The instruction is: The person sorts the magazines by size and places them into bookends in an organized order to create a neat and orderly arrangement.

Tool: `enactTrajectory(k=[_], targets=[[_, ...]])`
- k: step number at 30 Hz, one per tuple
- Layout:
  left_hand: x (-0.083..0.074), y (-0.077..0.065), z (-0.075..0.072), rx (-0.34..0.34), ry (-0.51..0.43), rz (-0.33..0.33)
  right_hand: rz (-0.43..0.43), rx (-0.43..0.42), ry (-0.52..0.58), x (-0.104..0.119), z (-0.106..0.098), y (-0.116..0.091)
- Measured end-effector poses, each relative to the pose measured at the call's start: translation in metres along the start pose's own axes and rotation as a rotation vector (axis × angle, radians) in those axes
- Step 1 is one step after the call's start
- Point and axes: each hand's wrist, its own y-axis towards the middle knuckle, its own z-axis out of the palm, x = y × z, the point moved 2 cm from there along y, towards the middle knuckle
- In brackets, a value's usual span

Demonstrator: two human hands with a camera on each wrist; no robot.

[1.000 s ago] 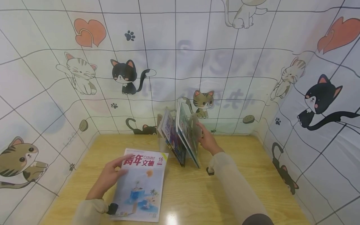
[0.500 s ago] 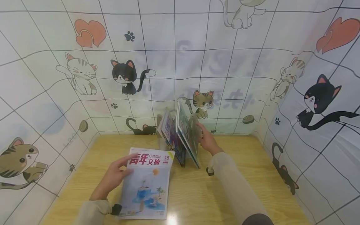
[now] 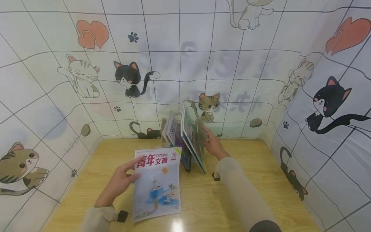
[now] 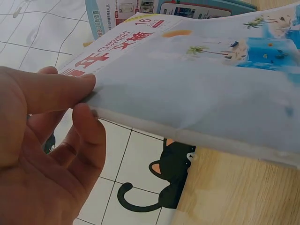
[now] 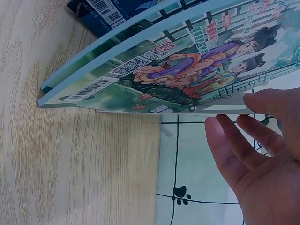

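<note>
My left hand (image 3: 118,180) pinches a magazine (image 3: 157,183) by its left edge, thumb on the cover and fingers beneath. Red Chinese lettering and a blue island scene mark this cover, which is tilted above the table in the left wrist view. My right hand (image 3: 215,146) grips the right end plate of a clear book rack (image 3: 200,124), thumb over its edge and fingers below. Against that plate leans a green-covered book (image 5: 187,70) with robed figures on its back. Purple-blue books (image 3: 175,133) lean at the rack's left; the magazine covers their lower part in the head view.
The rack stands near the back edge of a wooden table (image 3: 232,180). Sheeting with cat drawings (image 3: 127,80) rises behind and on both sides. A dark wrist strap piece (image 3: 123,216) hangs at the left sleeve.
My left hand has carried the magazine right and away from me, towards the rack. Its near edge has come up and it now overlaps the left books. My right hand stays in place.
</note>
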Motion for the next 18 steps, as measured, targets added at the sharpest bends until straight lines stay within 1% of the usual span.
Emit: enactTrajectory(k=[3,5,13,18], targets=[[-0.004,0.001,0.002,0.007,-0.029,0.002,0.001,0.004,-0.001,0.0,-0.001,0.0],[-0.006,0.001,0.003,0.009,-0.047,0.015,0.0,0.004,-0.001,0.0,-0.001,-0.001],[-0.016,0.004,0.006,0.007,-0.067,0.128,0.015,0.019,0.01,0.004,-0.003,-0.003],[-0.039,0.0,0.007,-0.003,-0.06,0.156,0.0,0.013,-0.013,0.005,-0.004,-0.003]])
